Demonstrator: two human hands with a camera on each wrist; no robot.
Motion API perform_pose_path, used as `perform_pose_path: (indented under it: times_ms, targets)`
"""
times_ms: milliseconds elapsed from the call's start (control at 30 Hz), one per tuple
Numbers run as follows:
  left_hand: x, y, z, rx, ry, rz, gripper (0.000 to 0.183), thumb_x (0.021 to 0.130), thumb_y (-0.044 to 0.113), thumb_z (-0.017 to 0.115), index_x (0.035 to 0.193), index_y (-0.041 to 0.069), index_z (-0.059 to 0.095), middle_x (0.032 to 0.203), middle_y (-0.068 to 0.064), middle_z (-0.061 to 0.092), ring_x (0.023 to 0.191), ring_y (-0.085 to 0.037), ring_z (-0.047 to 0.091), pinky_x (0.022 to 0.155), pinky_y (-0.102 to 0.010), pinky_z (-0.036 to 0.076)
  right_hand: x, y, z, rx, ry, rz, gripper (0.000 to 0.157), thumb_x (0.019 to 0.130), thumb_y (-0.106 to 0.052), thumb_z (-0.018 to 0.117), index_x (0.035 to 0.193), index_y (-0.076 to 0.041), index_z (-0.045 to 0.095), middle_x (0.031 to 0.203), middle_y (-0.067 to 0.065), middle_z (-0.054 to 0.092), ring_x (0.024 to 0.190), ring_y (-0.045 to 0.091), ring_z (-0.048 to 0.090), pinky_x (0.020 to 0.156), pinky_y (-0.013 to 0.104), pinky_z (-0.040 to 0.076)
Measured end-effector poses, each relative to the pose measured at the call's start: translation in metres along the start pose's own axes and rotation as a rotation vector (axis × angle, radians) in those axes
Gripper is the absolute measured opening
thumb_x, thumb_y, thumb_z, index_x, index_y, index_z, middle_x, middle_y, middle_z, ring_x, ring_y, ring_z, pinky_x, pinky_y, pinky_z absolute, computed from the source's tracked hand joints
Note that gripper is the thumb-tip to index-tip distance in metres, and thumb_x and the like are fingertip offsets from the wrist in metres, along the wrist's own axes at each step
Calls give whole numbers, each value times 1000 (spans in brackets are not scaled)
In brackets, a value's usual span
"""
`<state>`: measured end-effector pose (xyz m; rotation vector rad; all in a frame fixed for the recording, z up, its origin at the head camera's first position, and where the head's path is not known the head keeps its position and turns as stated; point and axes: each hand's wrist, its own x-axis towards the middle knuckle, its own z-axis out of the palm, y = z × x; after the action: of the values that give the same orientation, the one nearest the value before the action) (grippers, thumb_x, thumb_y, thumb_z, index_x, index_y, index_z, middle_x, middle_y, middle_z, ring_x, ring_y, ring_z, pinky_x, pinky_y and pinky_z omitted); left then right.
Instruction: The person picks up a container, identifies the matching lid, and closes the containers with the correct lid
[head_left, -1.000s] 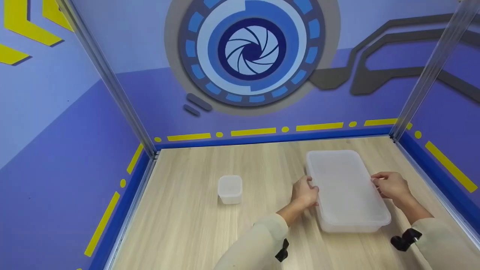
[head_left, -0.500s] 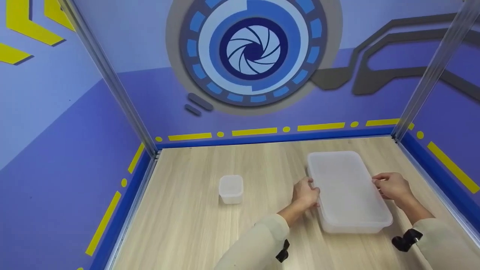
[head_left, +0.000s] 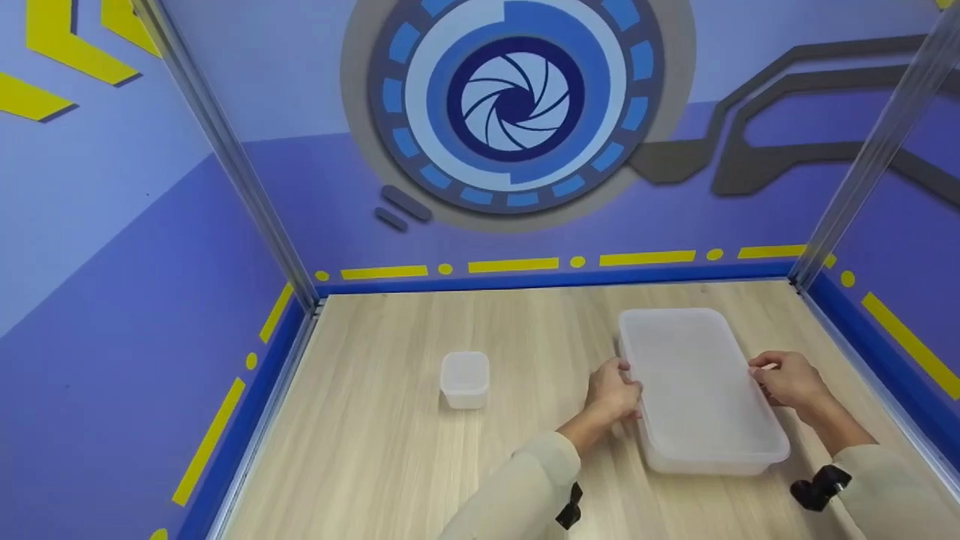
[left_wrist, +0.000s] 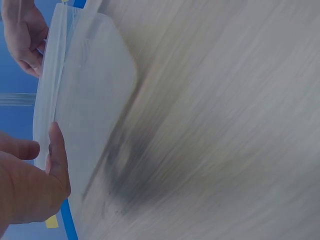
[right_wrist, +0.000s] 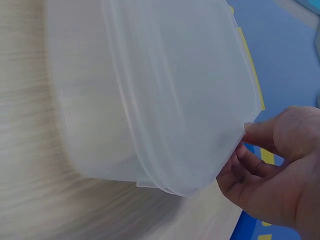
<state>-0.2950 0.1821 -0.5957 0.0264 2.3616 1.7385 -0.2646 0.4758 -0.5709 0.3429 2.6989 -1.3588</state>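
A large rectangular translucent plastic food container stands on the right of the table, its frosted lid lying over the top. On its left long side my left hand grips the rim, thumb near the lid's edge and fingers against the wall below. My right hand pinches the lid's right edge between thumb and curled fingers, as the right wrist view shows close up. Toward the table's middle sits a small square translucent container with its own lid, apart from both hands.
The light wood table is bounded by blue and purple printed panels at the back and sides. Metal corner posts rise at the back left and back right. Black wrist devices hang below both sleeves.
The whole head view has shifted slightly, putting the scene a little lower and to the right. Both hands keep their places on the large container and its lid.
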Motion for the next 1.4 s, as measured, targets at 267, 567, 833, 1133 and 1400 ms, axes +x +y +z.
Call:
perform_pose_path:
  times_ms: [267, 567, 833, 1133, 1400]
  targets:
    - [-1, -2, 5, 26, 2, 29, 26, 96, 0, 72, 120, 6, 66, 87, 5, 57, 61, -28, 74, 46, -27, 55, -3, -1, -2, -55, -4, -36, 24, 106, -5, 51, 120, 13, 55, 88, 12, 60, 72, 20, 59, 60, 34, 56]
    - [-3, -2, 8, 49, -21, 39, 27, 98, 3, 71, 124, 7, 64, 89, 6, 57, 54, -10, 62, 48, -24, 55, -4, 0, 0, -204, 85, -101, 21, 103, -4, 53, 114, 13, 59, 90, 19, 64, 68, 20, 59, 54, 31, 54]
    - [-6, 0, 2, 108, -34, 117, 26, 99, 6, 70, 125, 5, 66, 89, 5, 60, 59, -6, 60, 58, -24, 55, -4, 1, 4, -265, 149, -137, 24, 102, -5, 54, 113, 15, 62, 97, 30, 67, 77, 31, 65, 57, 34, 53]
    - [-2, -9, -3, 424, -21, 340, 33, 104, 19, 68, 133, 2, 67, 87, 9, 59, 82, -3, 56, 84, -22, 53, -4, -3, 12, -402, 216, -218, 25, 100, -4, 53, 106, 17, 64, 91, 29, 69, 75, 38, 65, 63, 51, 54]
    - [1, -7, -28, 478, -179, 339, 44, 106, 26, 67, 144, 6, 61, 87, 11, 59, 71, 0, 54, 72, -17, 49, -2, -15, 1, -430, 60, -154, 45, 105, -20, 59, 113, 25, 58, 103, 40, 65, 88, 49, 65, 74, 58, 57]
